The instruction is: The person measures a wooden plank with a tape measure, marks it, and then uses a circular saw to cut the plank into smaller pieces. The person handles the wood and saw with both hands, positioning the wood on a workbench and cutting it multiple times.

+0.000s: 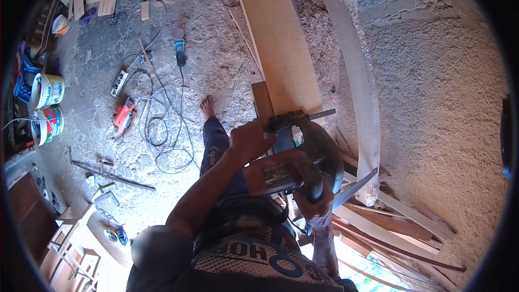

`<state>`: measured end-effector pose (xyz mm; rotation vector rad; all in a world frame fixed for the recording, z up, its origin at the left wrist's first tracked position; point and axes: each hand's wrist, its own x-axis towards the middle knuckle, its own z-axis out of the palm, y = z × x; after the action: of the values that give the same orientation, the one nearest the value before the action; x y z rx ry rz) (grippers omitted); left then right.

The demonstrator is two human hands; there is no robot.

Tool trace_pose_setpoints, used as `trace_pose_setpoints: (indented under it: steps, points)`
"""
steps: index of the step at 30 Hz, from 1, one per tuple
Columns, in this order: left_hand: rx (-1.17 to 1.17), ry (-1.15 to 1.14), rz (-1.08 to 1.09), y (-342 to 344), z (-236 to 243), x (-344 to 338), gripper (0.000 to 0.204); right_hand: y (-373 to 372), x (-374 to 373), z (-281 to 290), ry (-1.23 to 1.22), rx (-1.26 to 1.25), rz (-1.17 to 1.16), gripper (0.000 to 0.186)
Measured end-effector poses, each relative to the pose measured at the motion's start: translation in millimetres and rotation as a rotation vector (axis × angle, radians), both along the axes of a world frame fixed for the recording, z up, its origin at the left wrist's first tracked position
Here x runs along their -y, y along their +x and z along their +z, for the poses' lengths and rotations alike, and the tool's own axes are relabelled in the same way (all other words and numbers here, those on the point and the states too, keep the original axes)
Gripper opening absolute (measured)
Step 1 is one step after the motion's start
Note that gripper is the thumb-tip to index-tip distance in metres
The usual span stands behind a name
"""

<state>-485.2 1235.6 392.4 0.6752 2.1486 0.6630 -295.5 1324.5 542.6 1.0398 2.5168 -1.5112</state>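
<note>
A dark circular saw (275, 176) sits across the near end of a long, pale wooden board (278, 38). My right hand (318, 203) is wrapped round its rear handle. The rounded blade guard (327, 154) faces right, and a metal bar (323, 113) sticks out past the board's right edge. On the left, my left hand (251, 138) is closed at the near end of a short piece of wood (261, 100), beside the saw's base. Its fingertips are partly hidden. The blade's contact with the wood is not visible.
Sawdust covers the floor. Left lie a red power tool (124, 115), a blue grinder (179, 51), a power strip (119, 83) and tangled cords. Buckets (48, 91) stand farther left. A handsaw blade (354, 189) and wood strips (403, 219) lie right. My bare foot (207, 107) is beside the board.
</note>
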Motion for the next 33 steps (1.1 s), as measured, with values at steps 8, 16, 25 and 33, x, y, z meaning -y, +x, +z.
trace_pose_setpoints:
  steps: [8, 16, 25, 33]
  points:
    - [-0.091, 0.250, 0.130, 7, -24, 13, 0.043, -8, -2, 1, 0.100, -0.040, 0.085, 0.062]
    - [-0.086, 0.287, 0.151, 12, -22, 12, 0.043, -7, 1, 2, 0.022, 0.078, -0.022, 0.048]
    - [-0.130, 0.364, 0.141, 12, -27, 15, 0.036, 1, 3, -7, 0.093, 0.057, -0.009, 0.032]
    - [-0.112, 0.398, 0.126, 9, -30, 16, 0.034, 0, 3, -11, 0.190, -0.029, 0.062, 0.029]
